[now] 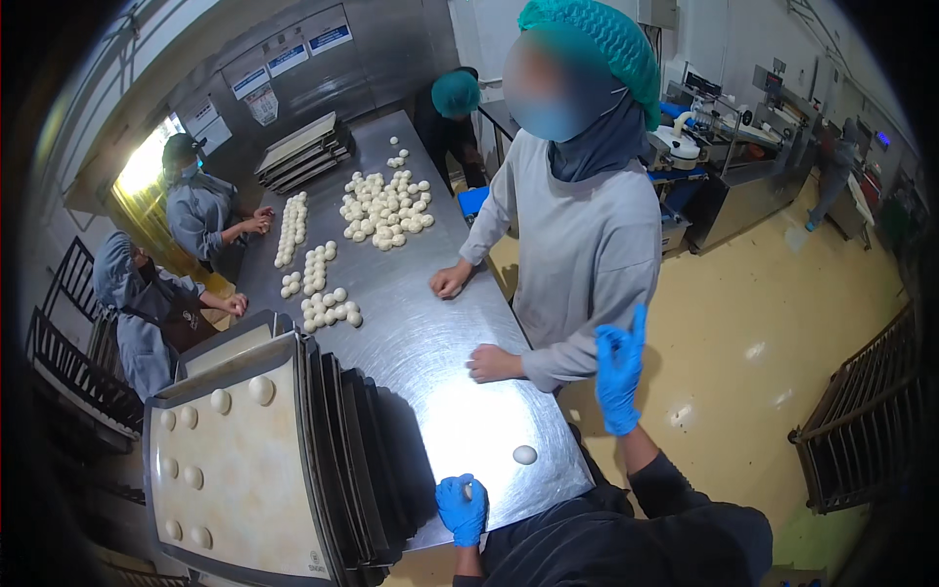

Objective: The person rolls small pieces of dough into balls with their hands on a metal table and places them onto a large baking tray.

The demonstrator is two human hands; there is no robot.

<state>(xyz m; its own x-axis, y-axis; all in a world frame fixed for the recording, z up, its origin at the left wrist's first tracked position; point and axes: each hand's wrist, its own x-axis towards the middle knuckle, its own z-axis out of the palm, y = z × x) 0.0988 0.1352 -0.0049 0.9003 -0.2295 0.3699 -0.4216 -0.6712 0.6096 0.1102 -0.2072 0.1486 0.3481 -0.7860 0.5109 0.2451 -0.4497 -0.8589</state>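
My left hand in a blue glove is closed at the table's near edge, beside the stacked trays, around a small pale item mostly hidden by its fingers. My right hand, also gloved, is raised beyond the table's right edge, index finger stretched up, holding nothing visible. A single white dough ball lies on the steel table between my hands. A tall stack of dark trays stands at left, its lined top tray carrying several spaced balls. Farther along are groups of dough balls.
A co-worker in a green cap stands close at right, bare hands on the table. Two co-workers work at left, another at the back. More trays sit at the far end. A rack and machinery stand right.
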